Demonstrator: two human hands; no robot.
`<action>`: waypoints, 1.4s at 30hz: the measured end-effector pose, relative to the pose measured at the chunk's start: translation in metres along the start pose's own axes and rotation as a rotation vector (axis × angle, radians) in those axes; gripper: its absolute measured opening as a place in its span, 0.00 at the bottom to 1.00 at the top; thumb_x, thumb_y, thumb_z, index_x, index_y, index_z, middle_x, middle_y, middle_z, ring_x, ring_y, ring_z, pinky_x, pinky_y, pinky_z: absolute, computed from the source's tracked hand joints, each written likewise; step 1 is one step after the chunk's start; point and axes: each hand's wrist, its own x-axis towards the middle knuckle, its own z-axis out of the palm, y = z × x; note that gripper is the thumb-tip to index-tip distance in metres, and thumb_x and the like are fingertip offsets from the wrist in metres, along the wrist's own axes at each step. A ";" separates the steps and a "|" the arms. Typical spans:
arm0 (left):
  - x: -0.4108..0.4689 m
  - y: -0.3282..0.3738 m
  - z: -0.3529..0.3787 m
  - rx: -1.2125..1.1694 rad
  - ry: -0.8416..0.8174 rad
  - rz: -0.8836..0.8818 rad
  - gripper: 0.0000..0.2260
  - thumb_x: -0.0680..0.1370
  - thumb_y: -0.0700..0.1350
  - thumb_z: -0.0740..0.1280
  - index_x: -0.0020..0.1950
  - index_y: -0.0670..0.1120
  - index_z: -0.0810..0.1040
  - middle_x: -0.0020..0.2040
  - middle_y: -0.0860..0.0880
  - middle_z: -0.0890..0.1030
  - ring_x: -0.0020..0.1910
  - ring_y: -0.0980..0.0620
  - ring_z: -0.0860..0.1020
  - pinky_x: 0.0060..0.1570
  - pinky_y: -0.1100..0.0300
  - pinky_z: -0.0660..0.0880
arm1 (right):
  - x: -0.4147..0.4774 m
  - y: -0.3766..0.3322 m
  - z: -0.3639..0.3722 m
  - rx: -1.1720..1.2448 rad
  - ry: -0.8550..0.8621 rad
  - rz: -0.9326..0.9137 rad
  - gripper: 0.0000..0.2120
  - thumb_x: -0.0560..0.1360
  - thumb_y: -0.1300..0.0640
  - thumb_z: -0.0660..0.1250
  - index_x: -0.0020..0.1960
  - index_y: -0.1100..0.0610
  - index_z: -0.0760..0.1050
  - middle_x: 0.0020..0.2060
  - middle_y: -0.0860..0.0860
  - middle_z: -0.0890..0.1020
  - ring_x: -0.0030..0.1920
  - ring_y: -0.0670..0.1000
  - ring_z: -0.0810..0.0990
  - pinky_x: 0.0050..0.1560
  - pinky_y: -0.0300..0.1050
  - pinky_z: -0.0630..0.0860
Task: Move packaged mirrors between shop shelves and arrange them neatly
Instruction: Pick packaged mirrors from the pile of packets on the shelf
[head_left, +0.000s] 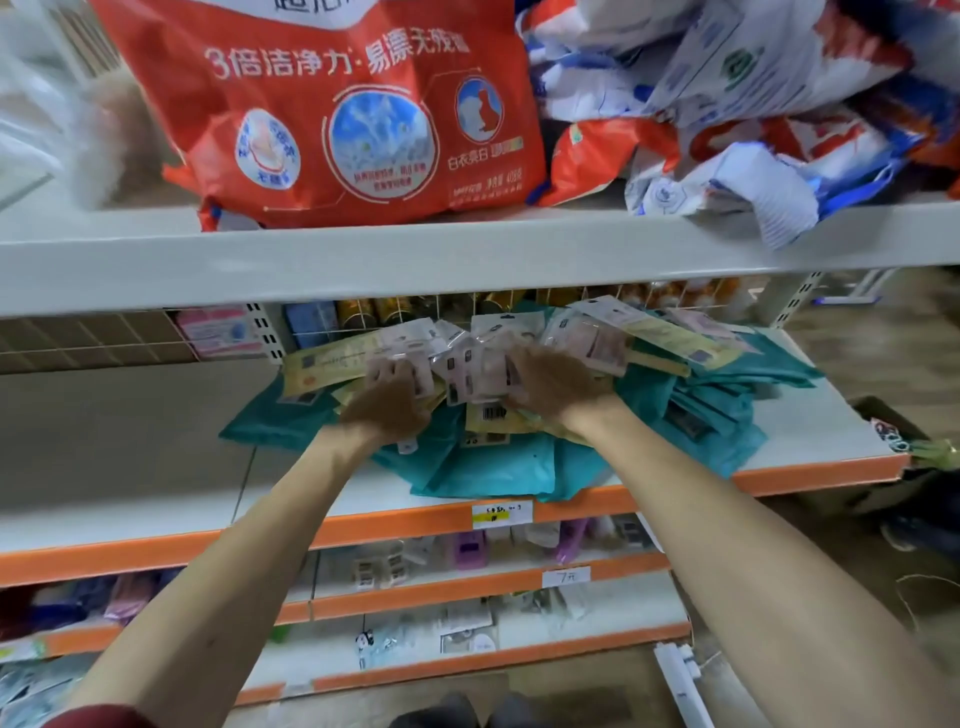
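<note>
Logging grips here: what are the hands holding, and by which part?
The left hand and right hand clasp a bunch of packets by its left and right ends.

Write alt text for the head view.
The left hand and right hand hold a bundle of small clear-plastic packaged mirrors above a heap of teal and yellow packets on a white shop shelf with an orange edge. A large red bag stands on the shelf above.

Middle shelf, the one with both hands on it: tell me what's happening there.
A person reaches in with both arms. The left hand and right hand grip a bunch of small packaged mirrors between them, on top of a loose heap of teal packets and yellow packets on the orange-edged shelf. The heap is untidy; nothing is lined up yet.
</note>
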 end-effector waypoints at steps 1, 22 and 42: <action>0.000 0.001 -0.002 -0.014 -0.003 -0.008 0.25 0.75 0.51 0.67 0.68 0.41 0.66 0.67 0.39 0.70 0.65 0.39 0.70 0.62 0.42 0.73 | -0.002 -0.002 -0.003 0.016 0.004 -0.009 0.22 0.75 0.48 0.70 0.64 0.56 0.67 0.54 0.54 0.79 0.43 0.54 0.81 0.41 0.48 0.80; -0.026 0.023 0.001 0.203 0.128 0.004 0.22 0.78 0.51 0.68 0.68 0.43 0.70 0.66 0.42 0.71 0.62 0.42 0.75 0.56 0.51 0.75 | -0.018 -0.009 0.008 -0.152 0.123 0.101 0.31 0.68 0.51 0.77 0.68 0.53 0.70 0.67 0.49 0.74 0.47 0.52 0.83 0.40 0.43 0.81; -0.033 0.027 -0.044 -0.882 0.160 -0.476 0.07 0.77 0.40 0.66 0.38 0.44 0.77 0.39 0.43 0.80 0.38 0.47 0.77 0.38 0.55 0.76 | -0.017 -0.006 -0.045 0.692 0.274 0.713 0.14 0.79 0.60 0.62 0.35 0.60 0.72 0.28 0.51 0.73 0.31 0.52 0.77 0.34 0.53 0.79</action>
